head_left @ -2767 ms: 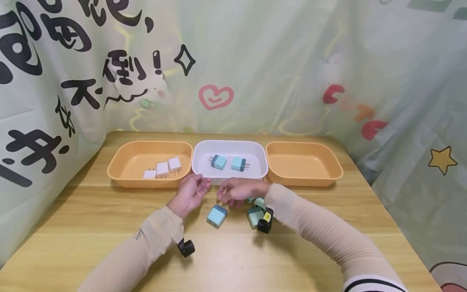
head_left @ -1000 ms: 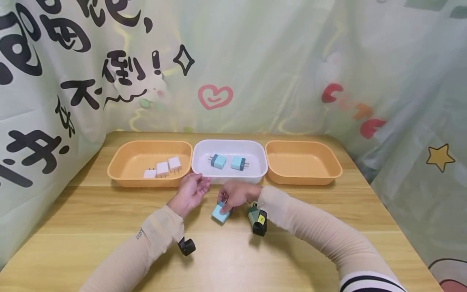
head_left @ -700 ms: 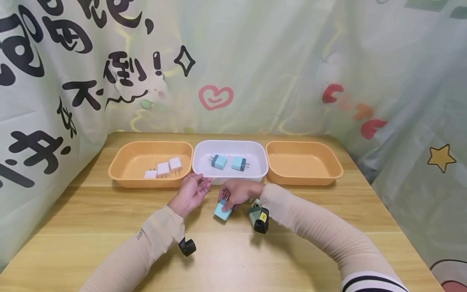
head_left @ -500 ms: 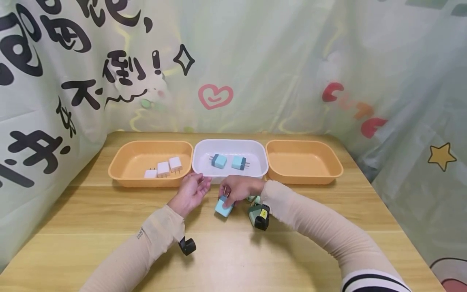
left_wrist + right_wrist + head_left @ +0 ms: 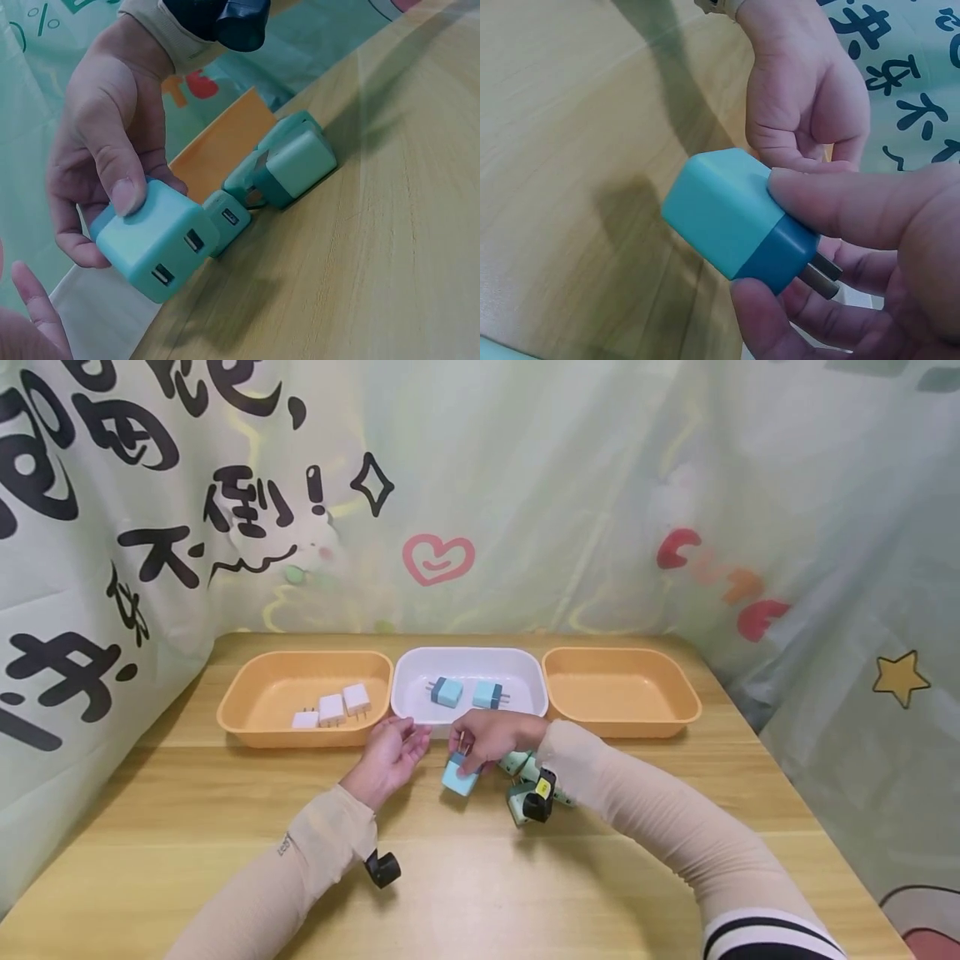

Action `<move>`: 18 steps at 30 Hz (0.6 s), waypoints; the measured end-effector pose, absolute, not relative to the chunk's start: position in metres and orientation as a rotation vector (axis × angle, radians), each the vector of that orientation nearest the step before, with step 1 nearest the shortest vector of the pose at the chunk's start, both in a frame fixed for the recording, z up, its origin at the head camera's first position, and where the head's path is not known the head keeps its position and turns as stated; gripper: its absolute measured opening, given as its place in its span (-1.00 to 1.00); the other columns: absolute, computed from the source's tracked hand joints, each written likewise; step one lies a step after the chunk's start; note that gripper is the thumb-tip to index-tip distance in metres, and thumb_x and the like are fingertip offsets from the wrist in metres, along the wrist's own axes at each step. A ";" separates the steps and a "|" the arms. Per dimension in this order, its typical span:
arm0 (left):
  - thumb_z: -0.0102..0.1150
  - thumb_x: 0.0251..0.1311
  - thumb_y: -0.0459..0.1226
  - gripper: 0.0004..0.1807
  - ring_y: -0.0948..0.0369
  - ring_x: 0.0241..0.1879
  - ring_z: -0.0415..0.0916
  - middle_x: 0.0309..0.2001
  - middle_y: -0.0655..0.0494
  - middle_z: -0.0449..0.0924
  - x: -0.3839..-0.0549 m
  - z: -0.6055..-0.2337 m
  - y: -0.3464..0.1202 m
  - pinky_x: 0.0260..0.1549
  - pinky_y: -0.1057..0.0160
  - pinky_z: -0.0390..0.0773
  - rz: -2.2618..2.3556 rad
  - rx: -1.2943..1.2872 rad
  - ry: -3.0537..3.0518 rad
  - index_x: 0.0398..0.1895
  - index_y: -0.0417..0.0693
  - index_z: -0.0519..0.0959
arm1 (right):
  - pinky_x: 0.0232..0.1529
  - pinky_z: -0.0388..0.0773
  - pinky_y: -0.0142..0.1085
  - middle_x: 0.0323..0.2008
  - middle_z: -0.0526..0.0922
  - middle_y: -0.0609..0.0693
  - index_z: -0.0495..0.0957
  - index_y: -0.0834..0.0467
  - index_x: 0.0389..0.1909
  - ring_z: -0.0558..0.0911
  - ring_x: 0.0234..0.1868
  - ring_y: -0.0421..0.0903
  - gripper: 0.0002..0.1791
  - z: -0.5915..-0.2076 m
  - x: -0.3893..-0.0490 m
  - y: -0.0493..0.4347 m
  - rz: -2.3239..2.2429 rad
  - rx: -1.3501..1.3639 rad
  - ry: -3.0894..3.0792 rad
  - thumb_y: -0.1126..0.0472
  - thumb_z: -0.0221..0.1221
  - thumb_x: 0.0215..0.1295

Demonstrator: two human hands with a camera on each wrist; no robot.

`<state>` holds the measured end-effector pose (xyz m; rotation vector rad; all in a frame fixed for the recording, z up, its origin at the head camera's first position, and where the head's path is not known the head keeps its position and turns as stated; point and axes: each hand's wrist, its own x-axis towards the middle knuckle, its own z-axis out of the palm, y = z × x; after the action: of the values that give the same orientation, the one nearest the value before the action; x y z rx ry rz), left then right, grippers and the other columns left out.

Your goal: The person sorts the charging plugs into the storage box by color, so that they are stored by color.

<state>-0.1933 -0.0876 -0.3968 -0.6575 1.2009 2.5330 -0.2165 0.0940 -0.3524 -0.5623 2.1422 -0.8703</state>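
Between thumb and fingers my right hand [image 5: 497, 735] pinches a light-blue wall charger [image 5: 459, 778] with a dark-blue prong end. In the right wrist view two metal prongs of the charger [image 5: 731, 210] point toward the palm. Its two USB ports face the left wrist camera, and a shadow lies on the table below it. My left hand [image 5: 386, 758] holds nothing, fingers loosely bent, by the front corner of the white tray [image 5: 420, 720]. Two more blue chargers [image 5: 447, 692] lie in that tray. Several green chargers [image 5: 304, 165] sit on the table, partly behind my right wrist.
Left of the white tray stands an orange tray [image 5: 255, 727] with three white chargers [image 5: 331, 710]. Another orange tray [image 5: 622, 727] stands to the right. All three line up near the back of the wooden table [image 5: 450, 893], before a printed curtain [image 5: 540, 485].
My right hand has taken hold of the blue charger that lay on the table and raised it toward the white tray. The left hand has stayed in place.
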 end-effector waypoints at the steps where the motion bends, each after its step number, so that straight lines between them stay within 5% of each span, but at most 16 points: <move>1: -0.21 0.46 -0.39 -0.88 0.21 -0.17 0.43 0.09 -0.07 0.28 -0.193 -0.397 -0.088 -0.19 0.42 0.57 2.534 -0.658 1.198 -0.01 -0.12 0.23 | -0.32 0.68 -0.22 -0.23 0.53 0.12 0.50 0.20 -0.18 0.59 -0.31 -0.03 -0.67 -0.352 -0.217 0.093 -0.869 -0.565 2.139 0.38 0.40 0.05; 18: -0.20 0.45 -0.41 -0.92 0.22 -0.21 0.44 -0.05 -0.05 0.31 -0.193 -0.400 -0.090 -0.24 0.43 0.56 2.539 -0.641 1.202 -0.09 -0.08 0.23 | -0.28 0.67 -0.13 -0.18 0.52 0.13 0.49 0.21 -0.13 0.59 -0.33 -0.05 -0.65 -0.327 -0.230 0.097 -0.892 -0.554 2.176 0.33 0.39 0.09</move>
<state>-0.1925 -0.0898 -0.3996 -0.6413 1.2016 2.5394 -0.2300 0.0968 -0.3272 -0.5541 2.1758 -0.8917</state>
